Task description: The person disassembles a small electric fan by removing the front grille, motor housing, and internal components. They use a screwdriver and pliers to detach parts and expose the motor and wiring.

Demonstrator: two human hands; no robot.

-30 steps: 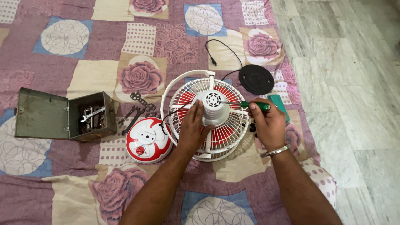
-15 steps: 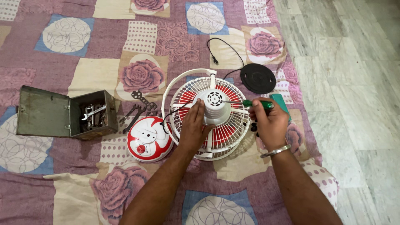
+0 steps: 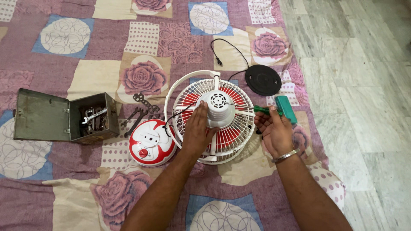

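While flat on one fan [image 3: 214,115], open left hand [image 3: 198,128]; right hand [image 3: 274,130] gripping one screwdriver [image 3: 252,108].

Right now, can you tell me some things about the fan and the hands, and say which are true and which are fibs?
1. The left hand rests on the fan. True.
2. The right hand holds a hammer. False: it holds a green-handled screwdriver, tip pointing at the fan's white motor housing.
3. The metal toolbox is shut. False: its lid is swung open and tools show inside.
4. A black round disc lies beyond the fan. True.
5. The red and white base sits right of the fan. False: it is on the left.
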